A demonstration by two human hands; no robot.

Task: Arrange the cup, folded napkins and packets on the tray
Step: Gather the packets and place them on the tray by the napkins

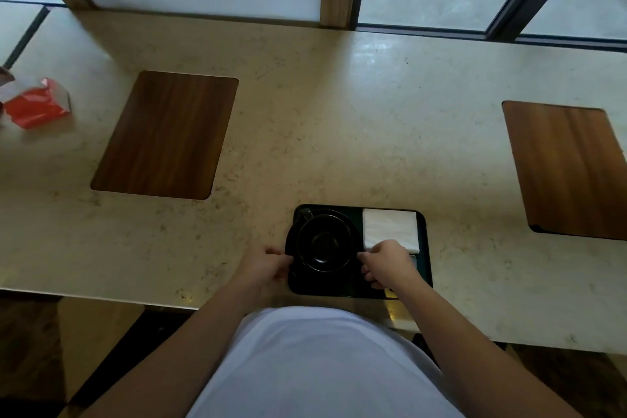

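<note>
Black plastic forms the rectangular tray [425, 241], which is set at the near edge of the pale speckled stone table [305, 112]. On the tray's left half a round black saucer [354, 241] is placed, and a black cup [324, 243] is seated on it, open side up. On the far right part of the tray a folded white napkin [390, 227] is laid flat. Just below it, something pale and a yellow-edged item are glimpsed at the right hand's side, too hidden to be identified as packets.

The saucer's left rim is pinched by the curled fingers of the left hand [268, 268]. The right hand [388, 265] is curled at the saucer's right rim, over the napkin's near corner; whether the saucer or the napkin is gripped cannot be told.

2 dark wooden inlays [166, 136] are set into the table, 1 far left, 1 far right. A red and white carton [37, 103] is seen at the far left edge.
</note>
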